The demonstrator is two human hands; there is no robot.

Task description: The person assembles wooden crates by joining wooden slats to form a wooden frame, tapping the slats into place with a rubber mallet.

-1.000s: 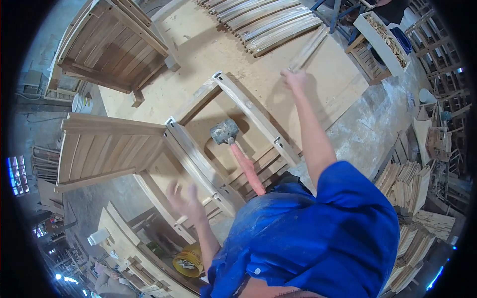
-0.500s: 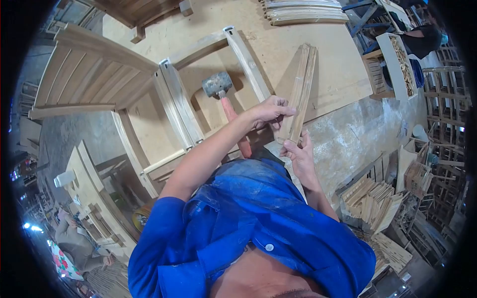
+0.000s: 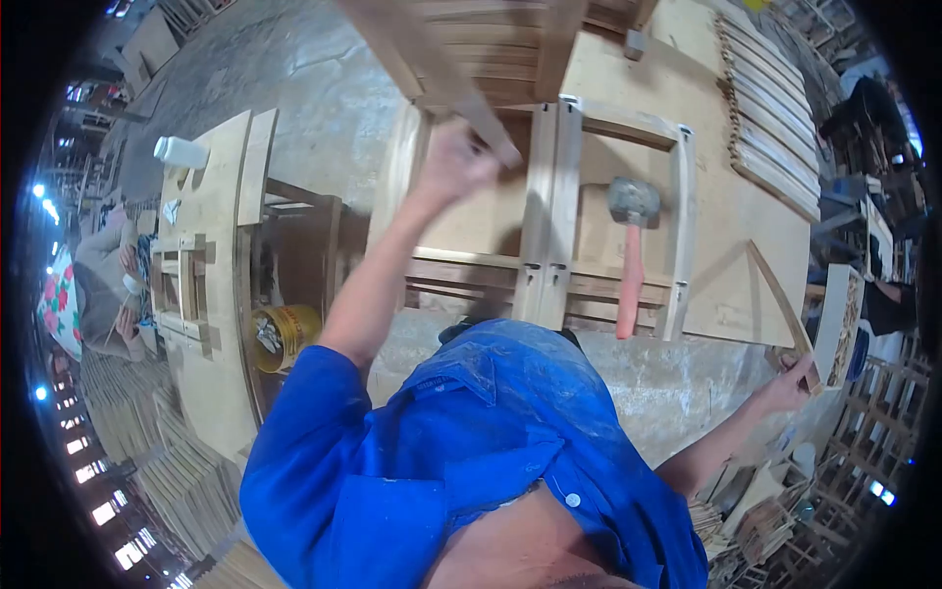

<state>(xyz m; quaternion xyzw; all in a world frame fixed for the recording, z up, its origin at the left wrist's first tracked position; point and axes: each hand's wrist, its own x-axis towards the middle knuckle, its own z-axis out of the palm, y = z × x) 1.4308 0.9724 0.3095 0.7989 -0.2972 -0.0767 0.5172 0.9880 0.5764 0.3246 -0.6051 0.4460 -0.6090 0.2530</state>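
My left hand (image 3: 453,167), blurred by motion, is closed on a wooden slat (image 3: 446,79) over the left part of a wooden frame. My right hand (image 3: 791,385), stretched far out to the right, grips the lower end of another thin wooden slat (image 3: 778,290) past the table's edge. Between the hands, the wooden frame (image 3: 680,226) lies on the table, with a slatted panel (image 3: 491,49) standing at its far left side. A rubber mallet (image 3: 634,250) with a black head and a red handle rests within the frame's right opening.
Stacked wooden strips (image 3: 775,118) lie on the table's far right part. A box of wood scraps (image 3: 840,324) stands beyond my right hand. To the left are a side bench (image 3: 211,363), a yellow bucket (image 3: 285,334) and a white bottle (image 3: 181,152). Another person (image 3: 103,285) sits far left.
The two slats held together by both hands are now apart. My left hand has carried one up and left over the frame; my right hand has moved right with the other. The view has turned left.
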